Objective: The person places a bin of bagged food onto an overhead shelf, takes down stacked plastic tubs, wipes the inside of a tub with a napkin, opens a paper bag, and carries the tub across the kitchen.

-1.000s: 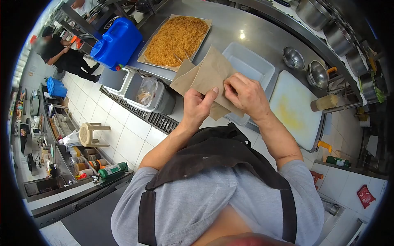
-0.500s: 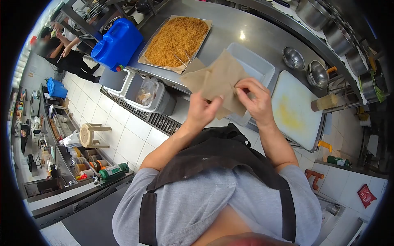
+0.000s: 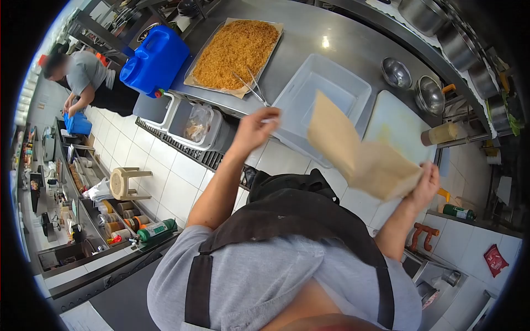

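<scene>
My right hand (image 3: 424,187) is closed on the edge of a brown paper sheet (image 3: 386,168), which hangs creased and partly blurred in front of the white cutting board (image 3: 389,124). Loosely curled, with a gap between thumb and forefinger, my left hand (image 3: 256,129) appears to hold nothing. It is just below the handle end of metal tongs (image 3: 256,91). The tongs' tips rest at a paper-lined tray (image 3: 280,36) heaped with golden-brown crumb-like food (image 3: 237,52). Between my hands stands a translucent plastic tub (image 3: 326,83), its near right part hidden by the sheet.
A blue jerrycan (image 3: 157,60) stands at the counter's left end, above grey bins (image 3: 218,132). Metal bowls (image 3: 396,73) and a bottle (image 3: 441,133) are on the right. A plastic stool (image 3: 124,182) is on the floor. Another person (image 3: 91,80) bends over a blue bin (image 3: 80,122).
My left hand has let go of the paper and moved left and up. My right hand has carried the sheet right and down, uncovering the tub and tongs. Another person now bends at the blue bin.
</scene>
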Available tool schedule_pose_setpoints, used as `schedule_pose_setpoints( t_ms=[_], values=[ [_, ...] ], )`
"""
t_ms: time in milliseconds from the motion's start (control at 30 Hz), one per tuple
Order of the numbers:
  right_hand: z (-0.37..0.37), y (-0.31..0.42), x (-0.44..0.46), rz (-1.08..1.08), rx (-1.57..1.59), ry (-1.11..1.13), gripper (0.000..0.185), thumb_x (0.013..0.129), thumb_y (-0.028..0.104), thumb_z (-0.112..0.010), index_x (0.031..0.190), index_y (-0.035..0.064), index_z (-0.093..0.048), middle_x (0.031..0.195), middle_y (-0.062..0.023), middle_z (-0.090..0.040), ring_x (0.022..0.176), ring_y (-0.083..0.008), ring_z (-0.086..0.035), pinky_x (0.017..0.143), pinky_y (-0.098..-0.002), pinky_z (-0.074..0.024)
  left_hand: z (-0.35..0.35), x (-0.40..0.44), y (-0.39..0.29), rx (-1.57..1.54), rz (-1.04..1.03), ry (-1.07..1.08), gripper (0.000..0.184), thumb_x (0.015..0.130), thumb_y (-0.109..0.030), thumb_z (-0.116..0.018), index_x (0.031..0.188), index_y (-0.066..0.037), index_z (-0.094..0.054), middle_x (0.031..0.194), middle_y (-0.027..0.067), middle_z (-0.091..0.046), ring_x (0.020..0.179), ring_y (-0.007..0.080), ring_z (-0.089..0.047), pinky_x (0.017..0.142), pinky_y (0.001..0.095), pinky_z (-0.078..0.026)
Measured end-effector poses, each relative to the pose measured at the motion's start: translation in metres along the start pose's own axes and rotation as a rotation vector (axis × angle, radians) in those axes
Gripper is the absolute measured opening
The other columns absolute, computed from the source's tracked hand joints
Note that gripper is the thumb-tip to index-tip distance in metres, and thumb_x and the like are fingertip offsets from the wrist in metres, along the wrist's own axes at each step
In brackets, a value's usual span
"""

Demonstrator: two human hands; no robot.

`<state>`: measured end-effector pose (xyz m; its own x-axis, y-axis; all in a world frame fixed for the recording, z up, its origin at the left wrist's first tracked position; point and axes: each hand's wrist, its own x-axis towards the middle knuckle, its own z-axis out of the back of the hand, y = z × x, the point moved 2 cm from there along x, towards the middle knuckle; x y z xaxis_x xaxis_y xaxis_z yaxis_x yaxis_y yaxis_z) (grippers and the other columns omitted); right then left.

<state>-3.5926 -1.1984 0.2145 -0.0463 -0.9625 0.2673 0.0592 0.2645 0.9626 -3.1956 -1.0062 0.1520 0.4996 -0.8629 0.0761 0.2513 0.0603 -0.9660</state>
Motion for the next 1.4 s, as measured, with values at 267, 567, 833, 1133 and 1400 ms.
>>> schedule_pose_setpoints(
  t_ms=[267,567,833,1133,1400],
  values=[
    [0.07,-0.015,-0.014,-0.081,-0.087,0.035,0.015,0.092,0.017,-0.061,0.087,0.0029,-0.06,0.076,0.0012,-0.058,0.071,-0.0066,-0.049,0.066,-0.0194,-0.0392,0.033,0.054,0.119,0.191,0.615,-0.227,0.049,0.088,-0.041,-0.053,0.102,0.005,-0.065,0.087,0.0175,-0.068,0.073,0.0243,-0.067,0.064,0.033,-0.053],
    [0.034,-0.022,-0.031,-0.146,-0.185,0.156,0.021,0.089,0.016,-0.064,0.077,-0.0002,-0.06,0.07,0.0021,-0.056,0.065,-0.0039,-0.045,0.06,-0.0193,-0.0368,0.023,0.122,0.168,-0.055,0.844,-0.249,0.032,0.086,-0.026,-0.058,0.073,0.003,-0.058,0.061,0.0125,-0.06,0.047,0.0225,-0.06,0.039,0.0331,-0.043],
    [0.038,-0.03,-0.034,-0.172,-0.245,0.183,0.023,0.09,0.017,-0.063,0.075,0.0001,-0.058,0.067,0.0033,-0.054,0.062,-0.0041,-0.041,0.057,-0.0196,-0.034,0.027,0.121,0.173,-0.352,0.734,-0.468,0.023,0.083,-0.02,-0.058,0.071,0.0,-0.058,0.055,0.0091,-0.055,0.045,0.0201,-0.056,0.037,0.0305,-0.036],
    [0.017,-0.027,-0.019,-0.154,-0.241,0.238,0.023,0.09,0.019,-0.063,0.076,0.0001,-0.059,0.067,0.0032,-0.054,0.061,-0.0042,-0.042,0.057,-0.0191,-0.0342,0.068,0.126,0.131,-0.396,0.469,-0.536,0.024,0.079,-0.02,-0.061,0.064,-0.002,-0.057,0.053,0.0073,-0.054,0.043,0.018,-0.053,0.039,0.0312,-0.037],
    [-0.018,-0.009,-0.029,-0.159,-0.254,0.208,0.022,0.09,0.016,-0.063,0.075,0.0004,-0.058,0.067,0.0035,-0.053,0.061,-0.0032,-0.041,0.057,-0.018,-0.033,0.149,0.195,0.143,0.1,0.457,-0.486,0.03,0.079,-0.025,-0.06,0.066,0.001,-0.066,0.057,0.0116,-0.062,0.05,0.0199,-0.06,0.05,0.033,-0.048]
  ],
)
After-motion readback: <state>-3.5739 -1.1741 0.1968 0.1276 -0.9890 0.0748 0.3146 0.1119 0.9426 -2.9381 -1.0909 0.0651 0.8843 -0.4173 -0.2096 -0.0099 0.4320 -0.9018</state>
